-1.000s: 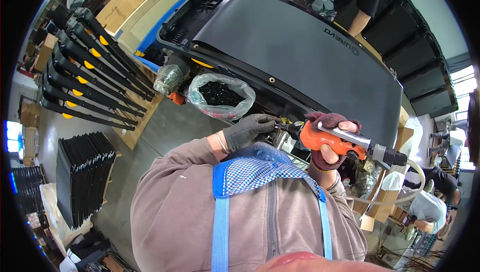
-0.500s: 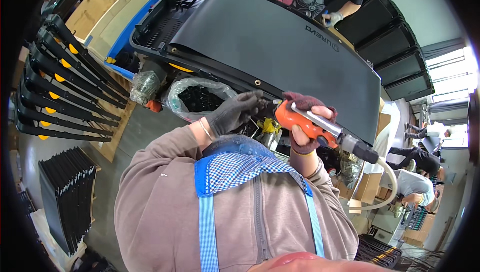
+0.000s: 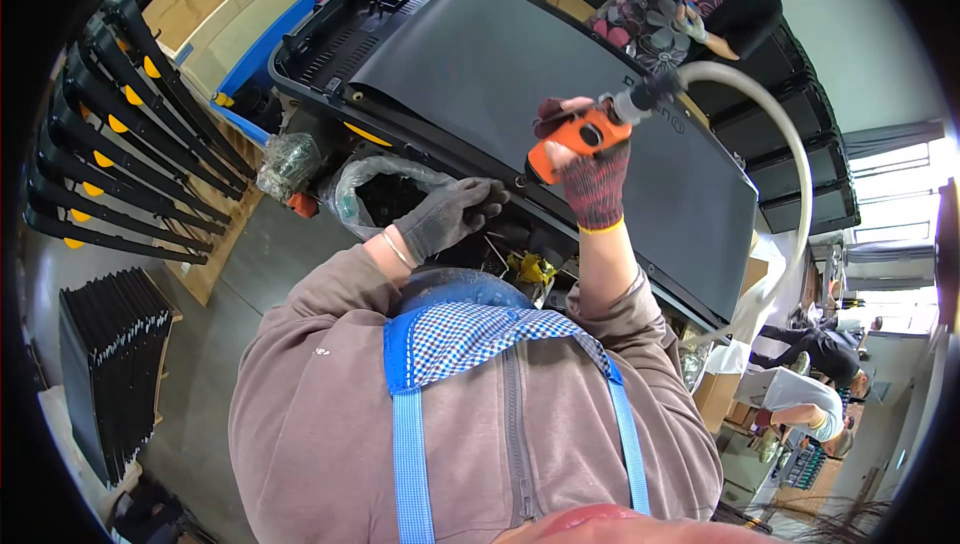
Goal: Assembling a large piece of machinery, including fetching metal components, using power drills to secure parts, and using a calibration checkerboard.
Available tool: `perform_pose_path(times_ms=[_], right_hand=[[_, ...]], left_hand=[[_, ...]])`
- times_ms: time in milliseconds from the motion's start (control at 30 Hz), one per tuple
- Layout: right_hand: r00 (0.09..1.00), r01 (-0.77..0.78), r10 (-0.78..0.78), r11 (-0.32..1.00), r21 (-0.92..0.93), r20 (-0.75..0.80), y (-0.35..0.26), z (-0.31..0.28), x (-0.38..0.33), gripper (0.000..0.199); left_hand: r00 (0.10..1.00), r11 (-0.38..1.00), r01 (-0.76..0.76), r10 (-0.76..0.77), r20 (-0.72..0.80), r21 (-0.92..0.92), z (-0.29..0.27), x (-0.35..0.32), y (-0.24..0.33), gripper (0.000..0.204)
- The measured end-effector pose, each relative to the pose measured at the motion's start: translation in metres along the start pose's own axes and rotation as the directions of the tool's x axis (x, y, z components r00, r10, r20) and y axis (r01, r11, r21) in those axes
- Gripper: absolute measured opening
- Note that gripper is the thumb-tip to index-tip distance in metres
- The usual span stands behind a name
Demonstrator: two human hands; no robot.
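Observation:
My right hand [image 3: 590, 169], in a red and grey knit glove, grips an orange pneumatic screwdriver [image 3: 580, 134] with a pale air hose [image 3: 790, 164] trailing off to the right. Its tip points down at the front edge of a large black panel assembly [image 3: 560, 94]. My left hand [image 3: 450, 219], in a dark grey glove, rests at the mouth of a clear plastic bag of small black parts [image 3: 375, 194], its fingers curled near the panel's lower edge. Whether the fingers pinch a part is hidden.
A rack of long black bars with yellow tags [image 3: 120, 134] stands at the left, a stack of black strips [image 3: 110, 364] below it. A blue crate [image 3: 260, 84] sits behind the panel. Another person in a flowered top [image 3: 680, 4] stands across; others work at far right.
My right hand has lifted the orange screwdriver up and over the panel's front edge. My left hand has slid back from the tool toward the bag of parts.

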State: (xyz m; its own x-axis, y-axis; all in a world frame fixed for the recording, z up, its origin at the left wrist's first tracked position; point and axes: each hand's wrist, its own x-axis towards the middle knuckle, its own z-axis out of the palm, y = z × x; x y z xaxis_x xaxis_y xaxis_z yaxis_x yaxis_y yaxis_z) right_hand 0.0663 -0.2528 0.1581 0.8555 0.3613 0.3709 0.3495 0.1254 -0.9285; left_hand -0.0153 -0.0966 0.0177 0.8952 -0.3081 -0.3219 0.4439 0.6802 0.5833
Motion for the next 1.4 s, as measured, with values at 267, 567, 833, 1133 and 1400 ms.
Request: perform_pose_path(times_ms=[267, 567, 833, 1133, 1400], right_hand=[[0.998, 0.054, -0.054, 0.999, -0.002, 0.02, 0.008, 0.005, 0.006, 0.039], [0.996, 0.088, -0.089, 0.995, -0.053, -0.023, 0.024, -0.002, 0.009, 0.037], [0.992, 0.09, -0.096, 0.992, -0.085, -0.077, 0.025, -0.001, 0.001, 0.039], [0.989, 0.103, -0.113, 0.989, -0.104, -0.093, 0.03, 0.001, -0.001, 0.043], [0.989, 0.132, -0.112, 0.965, 0.228, -0.099, 0.032, 0.011, -0.004, 0.041]], left_hand=[[0.856, 0.813, -0.42, 0.503, -0.121, 0.403, -0.115, -0.02, -0.039, 0.023], [0.89, 0.921, -0.314, 0.2, -0.41, -0.231, -0.113, -0.029, -0.034, 0.027], [0.911, 0.935, -0.247, 0.135, -0.389, -0.256, -0.092, -0.046, -0.019, 0.025], [0.924, 0.931, -0.244, 0.138, -0.358, -0.271, -0.09, -0.052, -0.008, 0.023], [0.96, 0.96, -0.214, 0.172, -0.222, -0.182, -0.1, -0.06, 0.004, 0.025]])
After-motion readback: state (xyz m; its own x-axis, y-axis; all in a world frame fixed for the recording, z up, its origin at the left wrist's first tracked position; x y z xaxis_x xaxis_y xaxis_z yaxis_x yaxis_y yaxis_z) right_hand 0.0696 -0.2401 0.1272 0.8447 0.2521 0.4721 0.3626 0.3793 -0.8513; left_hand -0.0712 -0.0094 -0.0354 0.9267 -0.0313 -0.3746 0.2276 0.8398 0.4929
